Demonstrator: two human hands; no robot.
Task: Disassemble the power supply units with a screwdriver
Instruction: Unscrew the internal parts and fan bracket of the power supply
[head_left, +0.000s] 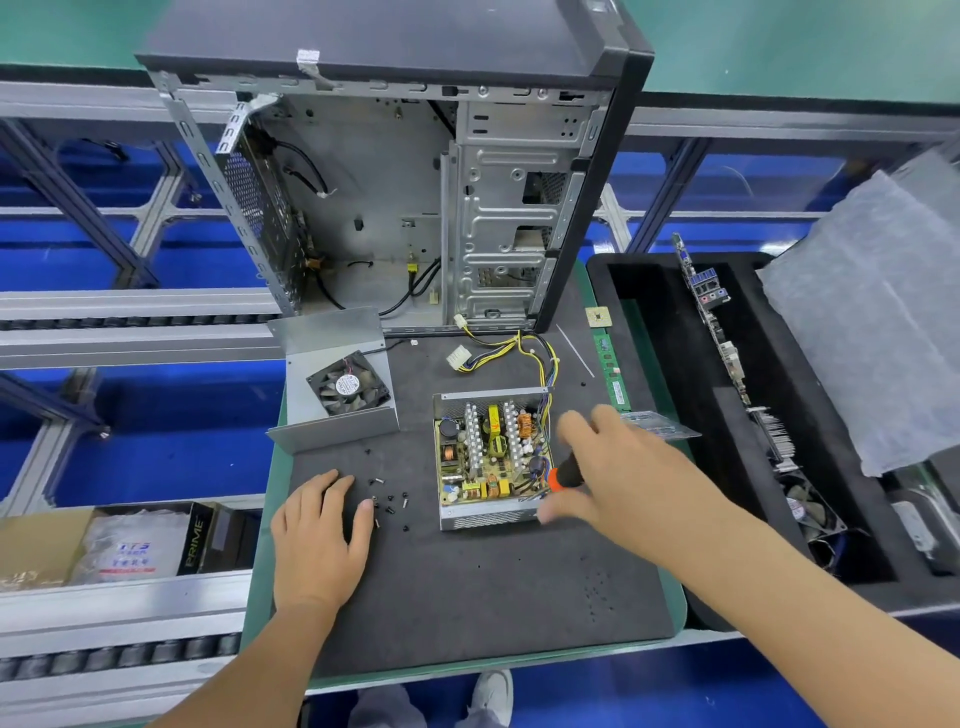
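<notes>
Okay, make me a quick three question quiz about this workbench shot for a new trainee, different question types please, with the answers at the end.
1. True or false: the cover with the fan is already off the power supply unit.
2. Multiple choice: the right hand holds A) a motherboard, B) the screwdriver, C) a cable tie.
3. Fill in: the left hand rests flat on the mat beside the loose ____.

Key: 1 true, the cover lies apart to the left, leaving the circuit board exposed. 2 B, its orange and black handle is at the unit's right edge. 3 screws.
</notes>
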